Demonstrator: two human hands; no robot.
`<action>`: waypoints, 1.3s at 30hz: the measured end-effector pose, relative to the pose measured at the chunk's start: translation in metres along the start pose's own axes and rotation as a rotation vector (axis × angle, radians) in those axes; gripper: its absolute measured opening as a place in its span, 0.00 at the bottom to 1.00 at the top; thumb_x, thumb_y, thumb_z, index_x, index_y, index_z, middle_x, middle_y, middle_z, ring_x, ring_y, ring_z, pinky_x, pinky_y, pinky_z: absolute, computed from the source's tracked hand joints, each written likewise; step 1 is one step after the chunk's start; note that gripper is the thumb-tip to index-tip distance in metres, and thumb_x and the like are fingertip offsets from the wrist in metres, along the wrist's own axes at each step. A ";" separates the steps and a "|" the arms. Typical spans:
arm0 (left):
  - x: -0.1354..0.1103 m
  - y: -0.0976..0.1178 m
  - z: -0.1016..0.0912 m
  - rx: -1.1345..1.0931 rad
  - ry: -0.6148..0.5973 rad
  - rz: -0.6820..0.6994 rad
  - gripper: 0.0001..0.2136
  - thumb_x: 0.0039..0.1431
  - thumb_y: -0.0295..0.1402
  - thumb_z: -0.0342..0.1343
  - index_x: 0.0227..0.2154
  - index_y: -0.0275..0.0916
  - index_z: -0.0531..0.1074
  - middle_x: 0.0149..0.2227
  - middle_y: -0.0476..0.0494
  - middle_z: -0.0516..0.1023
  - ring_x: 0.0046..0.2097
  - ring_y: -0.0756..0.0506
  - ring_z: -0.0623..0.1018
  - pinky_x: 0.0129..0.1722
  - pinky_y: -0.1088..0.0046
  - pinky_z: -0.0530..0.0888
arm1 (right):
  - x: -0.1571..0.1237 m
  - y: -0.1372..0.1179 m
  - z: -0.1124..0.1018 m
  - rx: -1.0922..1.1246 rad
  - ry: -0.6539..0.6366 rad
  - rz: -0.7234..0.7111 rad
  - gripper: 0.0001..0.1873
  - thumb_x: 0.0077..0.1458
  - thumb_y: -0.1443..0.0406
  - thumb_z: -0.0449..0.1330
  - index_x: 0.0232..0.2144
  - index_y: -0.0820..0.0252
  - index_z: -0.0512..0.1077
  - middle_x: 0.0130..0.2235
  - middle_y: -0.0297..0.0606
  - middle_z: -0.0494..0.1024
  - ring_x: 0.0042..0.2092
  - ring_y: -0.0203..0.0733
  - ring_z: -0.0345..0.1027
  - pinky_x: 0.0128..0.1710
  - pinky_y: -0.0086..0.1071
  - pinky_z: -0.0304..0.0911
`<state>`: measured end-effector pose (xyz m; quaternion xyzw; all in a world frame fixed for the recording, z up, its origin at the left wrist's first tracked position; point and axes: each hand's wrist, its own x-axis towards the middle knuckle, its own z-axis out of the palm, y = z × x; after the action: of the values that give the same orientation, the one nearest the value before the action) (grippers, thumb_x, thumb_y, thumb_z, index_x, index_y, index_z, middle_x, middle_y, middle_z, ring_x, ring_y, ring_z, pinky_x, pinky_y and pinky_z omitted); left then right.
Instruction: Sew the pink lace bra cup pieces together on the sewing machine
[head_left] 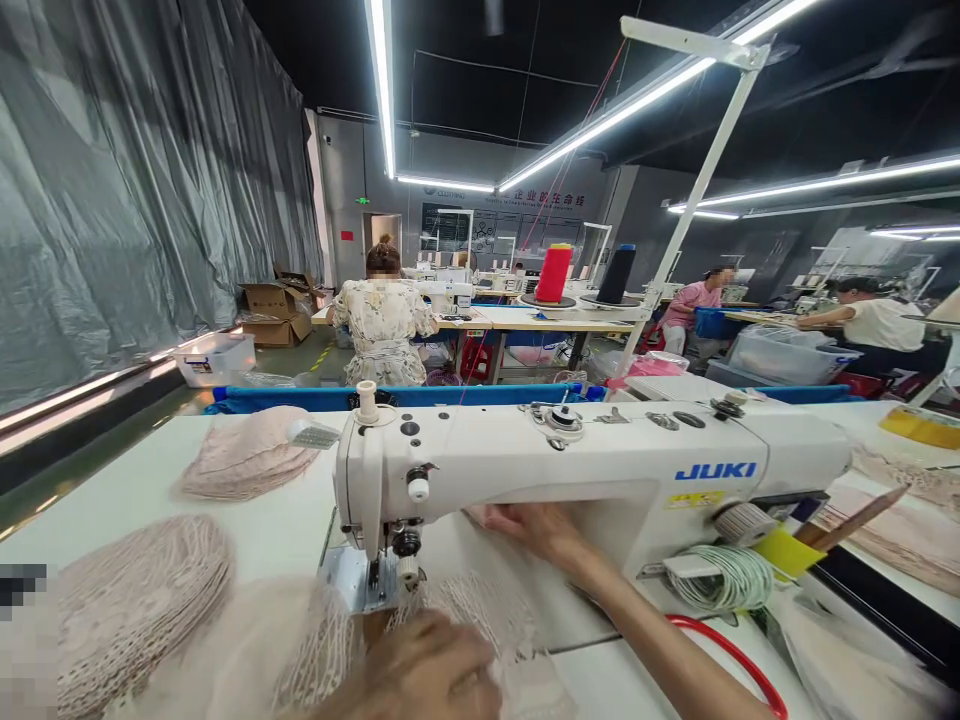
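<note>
A white JUKI sewing machine (510,450) stands across the table. Blurred by motion, my left hand (420,665) is over pale pink lace fabric (487,610) just in front of the presser foot (375,580); whether its fingers grip the lace I cannot tell. My right hand (544,530) reaches through the opening beneath the machine's arm, behind the lace. Its fingertips are hidden by the arm, so their grip does not show. Sheer pale fabric (247,640) spreads to the left of the needle area.
Stacked lace pieces (150,600) and another fabric pile (251,450) lie on the left of the table. Coiled pale cord (720,577) hangs on the machine's right side, near a red loop (731,655). A thread stand (690,210) rises behind. Several people sit at other tables.
</note>
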<state>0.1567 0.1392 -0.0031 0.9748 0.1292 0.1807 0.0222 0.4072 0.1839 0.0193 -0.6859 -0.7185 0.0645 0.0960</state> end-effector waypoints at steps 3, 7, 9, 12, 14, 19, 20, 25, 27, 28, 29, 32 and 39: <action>0.048 -0.004 -0.017 -0.007 -0.166 -0.073 0.12 0.50 0.27 0.53 0.39 0.37 0.72 0.48 0.39 0.74 0.45 0.42 0.75 0.48 0.69 0.71 | 0.000 0.002 0.000 -0.008 -0.036 -0.019 0.14 0.62 0.60 0.57 0.47 0.61 0.69 0.48 0.40 0.72 0.44 0.43 0.70 0.43 0.42 0.68; 0.075 -0.012 -0.019 0.059 -0.294 -0.226 0.27 0.45 0.22 0.53 0.53 0.29 0.65 0.60 0.29 0.62 0.59 0.36 0.65 0.60 0.61 0.62 | 0.002 0.003 0.000 -0.020 -0.019 -0.026 0.13 0.62 0.61 0.57 0.47 0.61 0.69 0.48 0.40 0.72 0.45 0.43 0.70 0.43 0.42 0.68; 0.081 -0.018 -0.011 0.089 -0.327 -0.236 0.33 0.46 0.21 0.51 0.59 0.24 0.57 0.63 0.26 0.55 0.63 0.35 0.58 0.62 0.57 0.58 | 0.000 0.003 -0.002 -0.011 -0.030 -0.061 0.13 0.62 0.61 0.57 0.46 0.61 0.69 0.47 0.40 0.73 0.44 0.43 0.70 0.43 0.41 0.68; 0.088 -0.024 0.001 0.147 -0.365 -0.271 0.34 0.48 0.20 0.47 0.61 0.21 0.51 0.63 0.26 0.55 0.64 0.36 0.57 0.61 0.55 0.59 | -0.004 0.002 -0.007 0.013 -0.040 -0.117 0.11 0.61 0.60 0.57 0.41 0.62 0.71 0.42 0.37 0.75 0.40 0.40 0.71 0.41 0.39 0.68; 0.089 -0.026 0.004 0.173 -0.361 -0.298 0.33 0.49 0.21 0.46 0.61 0.22 0.51 0.63 0.26 0.56 0.64 0.36 0.58 0.60 0.54 0.61 | -0.007 0.002 -0.008 0.031 -0.026 -0.136 0.10 0.61 0.60 0.57 0.36 0.62 0.72 0.36 0.34 0.75 0.36 0.39 0.71 0.39 0.37 0.68; 0.078 -0.028 0.006 0.187 -0.349 -0.299 0.29 0.51 0.23 0.47 0.59 0.22 0.56 0.63 0.25 0.55 0.64 0.35 0.56 0.61 0.56 0.59 | -0.006 0.012 -0.003 0.062 0.036 -0.109 0.09 0.61 0.61 0.57 0.35 0.62 0.72 0.36 0.35 0.75 0.39 0.40 0.71 0.41 0.39 0.67; 0.074 -0.028 0.007 0.191 -0.336 -0.281 0.28 0.53 0.24 0.48 0.58 0.23 0.57 0.63 0.26 0.55 0.65 0.36 0.56 0.62 0.56 0.58 | -0.005 0.015 -0.001 0.069 0.041 -0.102 0.09 0.61 0.62 0.57 0.37 0.62 0.72 0.39 0.36 0.75 0.40 0.40 0.71 0.42 0.40 0.67; 0.068 -0.029 0.020 0.234 -0.279 -0.221 0.20 0.61 0.28 0.45 0.55 0.25 0.64 0.61 0.26 0.59 0.62 0.37 0.62 0.61 0.57 0.59 | -0.005 0.019 -0.003 0.115 0.044 -0.069 0.11 0.62 0.61 0.57 0.43 0.62 0.70 0.44 0.39 0.74 0.43 0.42 0.70 0.43 0.41 0.67; 0.070 -0.030 0.027 0.242 -0.261 -0.204 0.19 0.61 0.27 0.45 0.54 0.28 0.64 0.60 0.28 0.63 0.61 0.38 0.64 0.61 0.59 0.59 | -0.007 0.016 -0.005 0.140 0.032 -0.074 0.10 0.61 0.61 0.57 0.40 0.63 0.71 0.41 0.37 0.75 0.40 0.40 0.71 0.41 0.40 0.67; 0.071 -0.031 0.030 0.245 -0.243 -0.193 0.20 0.61 0.27 0.46 0.55 0.28 0.64 0.59 0.29 0.64 0.61 0.39 0.64 0.61 0.59 0.59 | -0.008 0.015 -0.005 0.156 0.022 -0.084 0.09 0.60 0.61 0.58 0.38 0.63 0.71 0.38 0.36 0.75 0.38 0.39 0.70 0.40 0.38 0.67; 0.072 -0.031 0.032 0.250 -0.221 -0.185 0.21 0.60 0.27 0.47 0.55 0.29 0.63 0.59 0.30 0.64 0.62 0.39 0.63 0.62 0.60 0.58 | -0.009 0.014 -0.006 0.174 0.012 -0.094 0.08 0.58 0.62 0.60 0.35 0.62 0.72 0.34 0.34 0.75 0.35 0.38 0.70 0.37 0.36 0.66; 0.073 -0.031 0.032 0.266 -0.204 -0.181 0.24 0.56 0.29 0.49 0.56 0.25 0.61 0.61 0.26 0.60 0.64 0.37 0.58 0.63 0.58 0.56 | -0.012 0.013 -0.007 0.225 0.014 -0.108 0.05 0.55 0.66 0.60 0.28 0.60 0.72 0.28 0.33 0.75 0.31 0.38 0.67 0.33 0.32 0.62; 0.072 -0.027 0.014 0.258 -0.302 -0.166 0.27 0.53 0.26 0.48 0.57 0.24 0.59 0.63 0.24 0.53 0.65 0.36 0.55 0.63 0.55 0.55 | -0.011 0.022 -0.005 0.308 -0.007 -0.114 0.10 0.61 0.61 0.58 0.35 0.64 0.71 0.36 0.34 0.75 0.36 0.38 0.71 0.38 0.37 0.68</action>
<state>0.2205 0.1836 0.0062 0.9716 0.2262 0.0123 -0.0690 0.4305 0.1741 0.0188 -0.6210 -0.7380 0.1709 0.2011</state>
